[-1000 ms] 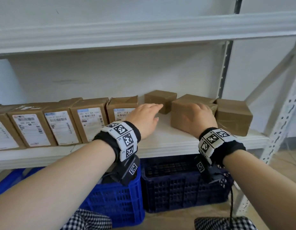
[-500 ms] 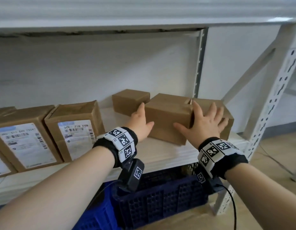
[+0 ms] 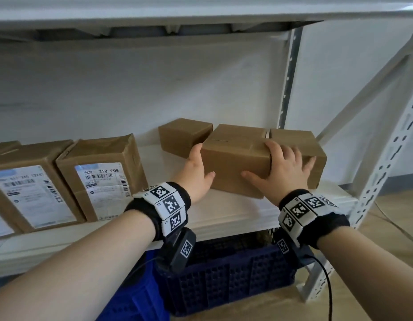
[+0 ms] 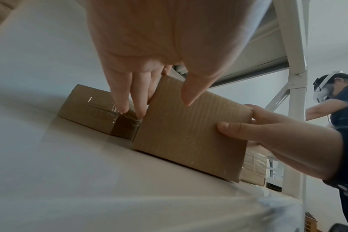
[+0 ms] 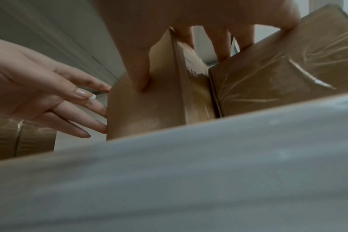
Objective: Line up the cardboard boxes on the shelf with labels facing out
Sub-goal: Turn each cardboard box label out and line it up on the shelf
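A plain brown box with no label showing stands askew on the white shelf. My left hand presses straight fingers against its left side, thumb on the front face. My right hand grips its right front corner, thumb on the front, fingers over the edge beside a second plain box. A third plain box sits behind at the left. Labelled boxes stand in a row further left, labels outward. In the left wrist view the held box shows bare cardboard.
The shelf's perforated upright stands just right of the plain boxes, and an upper shelf board hangs overhead. A dark blue crate sits below the shelf. A gap of bare shelf lies between the labelled row and the held box.
The view has moved closer and to the right. My left hand went from reaching forward to the box's left side; my right hand shifted from the box's front to its right corner.
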Tool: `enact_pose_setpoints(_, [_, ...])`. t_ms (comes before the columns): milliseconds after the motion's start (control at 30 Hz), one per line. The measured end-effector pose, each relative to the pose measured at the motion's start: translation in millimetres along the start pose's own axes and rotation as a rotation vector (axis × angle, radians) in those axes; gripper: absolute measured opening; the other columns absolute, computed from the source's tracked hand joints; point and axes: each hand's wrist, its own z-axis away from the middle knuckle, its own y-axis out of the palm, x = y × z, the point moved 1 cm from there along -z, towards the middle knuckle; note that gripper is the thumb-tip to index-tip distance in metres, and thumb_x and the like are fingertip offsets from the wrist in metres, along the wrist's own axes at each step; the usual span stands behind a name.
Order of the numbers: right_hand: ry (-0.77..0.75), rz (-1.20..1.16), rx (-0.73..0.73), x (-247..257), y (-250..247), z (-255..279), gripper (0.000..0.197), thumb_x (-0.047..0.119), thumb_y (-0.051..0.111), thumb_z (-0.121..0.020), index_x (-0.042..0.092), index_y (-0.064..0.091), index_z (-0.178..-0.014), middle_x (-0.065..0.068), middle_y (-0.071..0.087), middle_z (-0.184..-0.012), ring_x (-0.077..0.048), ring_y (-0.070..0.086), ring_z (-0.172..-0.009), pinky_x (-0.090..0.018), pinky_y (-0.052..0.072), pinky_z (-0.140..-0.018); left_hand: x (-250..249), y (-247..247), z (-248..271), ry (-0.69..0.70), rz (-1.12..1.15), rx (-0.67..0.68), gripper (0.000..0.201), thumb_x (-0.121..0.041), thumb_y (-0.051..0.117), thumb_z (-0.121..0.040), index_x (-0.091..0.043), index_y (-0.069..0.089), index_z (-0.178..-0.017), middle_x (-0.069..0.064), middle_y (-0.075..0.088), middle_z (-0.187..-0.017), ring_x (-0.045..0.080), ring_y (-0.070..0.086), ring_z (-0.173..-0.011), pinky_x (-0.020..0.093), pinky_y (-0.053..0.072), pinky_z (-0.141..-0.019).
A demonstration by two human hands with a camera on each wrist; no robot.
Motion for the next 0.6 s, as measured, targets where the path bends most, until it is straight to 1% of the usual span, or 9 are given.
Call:
enact_pose_setpoints(67, [0.003, -0.014, 0.005, 0, -3, 1, 0.084, 0.064, 0.060, -0.073, 0.031, 0.025, -0.142, -0.004, 0.038, -0.145, -0.030, 0.018, -0.143, -0.062, -0.002, -0.113, 0, 1, 4, 0.021, 0.003, 0.007, 0.070, -0.024, 0.049, -0.095, -0.017, 0.004, -0.148, 0.013, 0.042, -0.142, 0.026, 0.054, -0.119, 0.029, 0.043, -0.094])
enact_pose_setpoints(167, [0.001, -0.031, 0.017, 0, -9, 4, 0.081, 0.052, 0.062, -0.077, 0.032, 0.022, -0.145, -0.008, 0.035, -0.148, -0.028, 0.016, -0.145, -0.056, -0.002, -0.117, 0, 4, 10, 0.058, 0.042, 0.055, 0.070, -0.022, 0.048, -0.095, -0.023, 0.003, -0.148, 0.013, 0.042, -0.143, 0.025, 0.058, -0.116, 0.037, 0.047, -0.099])
enact_pose_setpoints(200, [-0.005, -0.029, 0.017, 2, -13, 8, 0.081, 0.049, 0.063, -0.079, 0.031, 0.021, -0.145, -0.009, 0.032, -0.150, -0.027, 0.015, -0.145, -0.053, -0.003, -0.117, -1, 4, 14, 0.065, 0.044, 0.073, 0.071, -0.021, 0.048, -0.095, -0.024, 0.001, -0.149, 0.012, 0.040, -0.145, 0.026, 0.056, -0.118, 0.037, 0.046, -0.101])
enact_pose_setpoints(267, [-0.058, -0.016, -0.013, 13, -19, 17, 0.078, 0.043, 0.062, -0.081, 0.026, 0.023, -0.146, -0.011, 0.029, -0.152, -0.026, 0.014, -0.146, -0.048, -0.001, -0.118, -3, 1, 22, 0.073, 0.025, 0.096, 0.072, -0.021, 0.047, -0.096, -0.022, -0.002, -0.150, 0.011, 0.035, -0.150, 0.025, 0.048, -0.129, 0.028, 0.040, -0.103])
enact_pose_setpoints(333, [-0.148, -0.052, -0.050, 32, -26, 25, 0.067, 0.034, 0.060, -0.085, 0.018, 0.032, -0.144, -0.010, 0.030, -0.151, -0.025, 0.017, -0.145, -0.041, 0.008, -0.120, -4, -10, 33, 0.083, -0.003, 0.085, 0.071, -0.022, 0.044, -0.097, -0.020, -0.003, -0.150, 0.009, 0.033, -0.151, 0.024, 0.043, -0.131, 0.027, 0.036, -0.100])
enact_pose_setpoints(400, [-0.229, -0.147, -0.037, 57, -32, 31, 0.053, 0.022, 0.053, -0.091, 0.012, 0.039, -0.141, -0.008, 0.035, -0.149, -0.024, 0.025, -0.141, -0.032, 0.021, -0.115, -5, -28, 45, 0.108, -0.031, 0.039, 0.066, -0.023, 0.042, -0.098, -0.019, 0.002, -0.151, 0.007, 0.028, -0.153, 0.024, 0.040, -0.134, 0.030, 0.033, -0.105])
enact_pose_setpoints(467, [-0.283, -0.223, 0.003, 86, -32, 32, 0.043, 0.013, 0.046, -0.094, 0.011, 0.046, -0.137, -0.008, 0.044, -0.142, -0.024, 0.039, -0.133, -0.029, 0.032, -0.106, -3, -52, 55, 0.176, -0.086, -0.059, 0.059, -0.022, 0.042, -0.098, -0.018, 0.013, -0.150, 0.007, 0.030, -0.151, 0.021, 0.040, -0.134, 0.032, 0.033, -0.108])
enact_pose_setpoints(533, [-0.295, -0.277, 0.044, 115, -25, 27, 0.041, 0.006, 0.042, -0.094, 0.010, 0.050, -0.134, -0.011, 0.050, -0.136, -0.027, 0.048, -0.124, -0.030, 0.036, -0.101, 2, -79, 64, 0.279, -0.214, -0.204, 0.051, -0.021, 0.043, -0.096, -0.019, 0.029, -0.146, 0.004, 0.037, -0.147, 0.018, 0.041, -0.132, 0.032, 0.034, -0.107])
enact_pose_setpoints(600, [-0.254, -0.306, 0.109, 141, -11, 14, 0.041, 0.005, 0.041, -0.094, 0.010, 0.051, -0.133, -0.013, 0.052, -0.134, -0.029, 0.051, -0.121, -0.031, 0.037, -0.099, 9, -105, 70, 0.345, -0.356, -0.308, 0.044, -0.022, 0.045, -0.095, -0.022, 0.042, -0.139, -0.001, 0.043, -0.142, 0.017, 0.042, -0.130, 0.033, 0.033, -0.107])
